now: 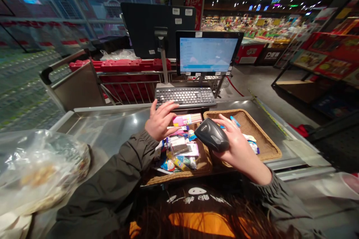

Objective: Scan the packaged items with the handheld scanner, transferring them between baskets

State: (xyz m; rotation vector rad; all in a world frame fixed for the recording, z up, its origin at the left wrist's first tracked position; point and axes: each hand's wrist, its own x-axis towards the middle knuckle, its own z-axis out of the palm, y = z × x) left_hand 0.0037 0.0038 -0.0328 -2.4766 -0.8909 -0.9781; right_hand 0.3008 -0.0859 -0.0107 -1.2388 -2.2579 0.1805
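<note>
My right hand (238, 145) is wrapped round a black handheld barcode scanner (212, 134), held over the gap between two baskets. My left hand (161, 121) is open, its fingers stretched along the near edge of a black keyboard (185, 96). Between its thumb and fingers, just to the right, lies a pink pack of thin sticks (187, 119); contact with it is unclear. Below sits the left wicker basket (168, 178), filled with small packaged snacks (179, 147). The right wicker basket (263, 138) holds a few small packets (252, 142), partly hidden by my right hand.
A lit monitor (208, 55) stands behind the keyboard, beside a second screen seen from behind (148, 30). Clear plastic bags (42, 168) lie at the left of the metal counter (123, 123). A metal cart (126, 86) is beyond; shelves (322, 63) stand right.
</note>
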